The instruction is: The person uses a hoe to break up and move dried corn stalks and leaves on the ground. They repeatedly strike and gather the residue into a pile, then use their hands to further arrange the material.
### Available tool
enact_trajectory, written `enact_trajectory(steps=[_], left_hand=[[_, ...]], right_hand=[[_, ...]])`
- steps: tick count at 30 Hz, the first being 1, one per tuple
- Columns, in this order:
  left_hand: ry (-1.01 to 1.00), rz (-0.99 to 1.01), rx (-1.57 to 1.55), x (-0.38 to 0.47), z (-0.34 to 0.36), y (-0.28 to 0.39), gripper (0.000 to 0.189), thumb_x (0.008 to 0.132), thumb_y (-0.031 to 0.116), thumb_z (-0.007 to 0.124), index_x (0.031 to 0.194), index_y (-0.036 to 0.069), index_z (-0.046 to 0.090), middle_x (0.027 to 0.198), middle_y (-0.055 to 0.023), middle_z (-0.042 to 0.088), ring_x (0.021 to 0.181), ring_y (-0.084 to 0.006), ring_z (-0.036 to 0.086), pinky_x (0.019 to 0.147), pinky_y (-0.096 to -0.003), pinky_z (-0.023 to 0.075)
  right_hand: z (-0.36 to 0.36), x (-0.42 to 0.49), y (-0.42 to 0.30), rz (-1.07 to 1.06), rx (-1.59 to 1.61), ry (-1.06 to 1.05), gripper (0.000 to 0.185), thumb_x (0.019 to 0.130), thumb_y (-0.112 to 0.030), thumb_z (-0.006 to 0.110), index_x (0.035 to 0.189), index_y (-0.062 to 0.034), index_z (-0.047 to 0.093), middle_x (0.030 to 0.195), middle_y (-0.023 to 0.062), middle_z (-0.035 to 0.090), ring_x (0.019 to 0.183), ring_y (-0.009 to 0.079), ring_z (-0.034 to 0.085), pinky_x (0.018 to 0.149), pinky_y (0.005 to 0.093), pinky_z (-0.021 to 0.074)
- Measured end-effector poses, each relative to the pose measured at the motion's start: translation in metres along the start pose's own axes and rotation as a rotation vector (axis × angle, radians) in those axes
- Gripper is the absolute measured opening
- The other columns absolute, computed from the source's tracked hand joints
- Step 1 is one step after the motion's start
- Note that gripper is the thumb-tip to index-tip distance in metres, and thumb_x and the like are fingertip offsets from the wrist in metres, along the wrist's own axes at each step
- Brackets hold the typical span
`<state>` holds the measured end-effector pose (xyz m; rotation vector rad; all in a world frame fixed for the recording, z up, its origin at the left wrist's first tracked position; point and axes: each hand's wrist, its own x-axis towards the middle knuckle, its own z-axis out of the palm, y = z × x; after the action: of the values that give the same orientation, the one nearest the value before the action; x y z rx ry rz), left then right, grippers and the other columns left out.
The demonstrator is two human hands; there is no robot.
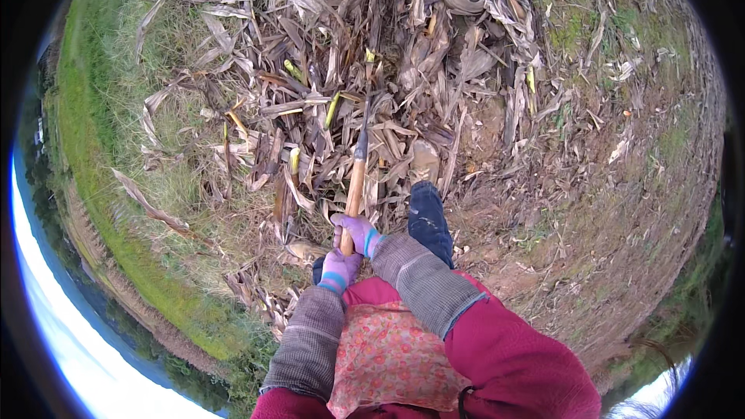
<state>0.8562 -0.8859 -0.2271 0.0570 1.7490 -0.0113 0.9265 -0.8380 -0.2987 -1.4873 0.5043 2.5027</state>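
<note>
Both my gloved hands are closed around the wooden handle of a long-handled sickle or similar bladed tool (355, 186). My right hand (358, 231) grips higher up the shaft, and my left hand (341, 266) holds the butt end just below it. A dark metal socket joins the handle to a thin dark metal part pointing away from me among dry corn leaves (419, 58); the exact shape of its far end is unclear. Cut green-yellow corn stubs (332, 109) stand around it, one beside the tool's left side and another (294, 160) nearer me.
My right boot (425, 162) is on the leaf litter right of the tool; the other boot (305, 249) is at the lower left. Trampled soil (524, 244) with scattered leaves lies to the right. Grass (93, 128) and a long dry leaf (154, 206) are at the left.
</note>
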Motion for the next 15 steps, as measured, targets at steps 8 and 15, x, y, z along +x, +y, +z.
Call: enact_trajectory(steps=[8, 15], left_hand=[[0.225, 0.189, 0.198, -0.073, -0.017, -0.034, 0.049, 0.070, 0.034, 0.075, 0.099, -0.001, 0.055, 0.086, -0.0146, 0.064, 0.081, -0.0252, 0.062, 0.073, -0.0323, 0.0480], [0.268, 0.437, 0.147, -0.108, -0.004, -0.012, 0.037, 0.076, 0.029, 0.071, 0.093, 0.002, 0.053, 0.078, -0.0183, 0.063, 0.074, -0.0333, 0.064, 0.065, -0.0373, 0.0486]], right_hand=[[0.025, -0.044, 0.009, 0.096, 0.195, -0.027, 0.017, 0.082, -0.021, 0.066, 0.082, -0.0106, 0.053, 0.062, 0.0013, 0.052, 0.052, 0.0190, 0.055, 0.051, 0.0381, 0.0510], [0.054, -0.087, -0.009, -0.144, 0.146, 0.056, 0.016, 0.086, -0.022, 0.061, 0.093, -0.0082, 0.057, 0.061, -0.0031, 0.046, 0.048, 0.0102, 0.046, 0.043, 0.0288, 0.0430]])
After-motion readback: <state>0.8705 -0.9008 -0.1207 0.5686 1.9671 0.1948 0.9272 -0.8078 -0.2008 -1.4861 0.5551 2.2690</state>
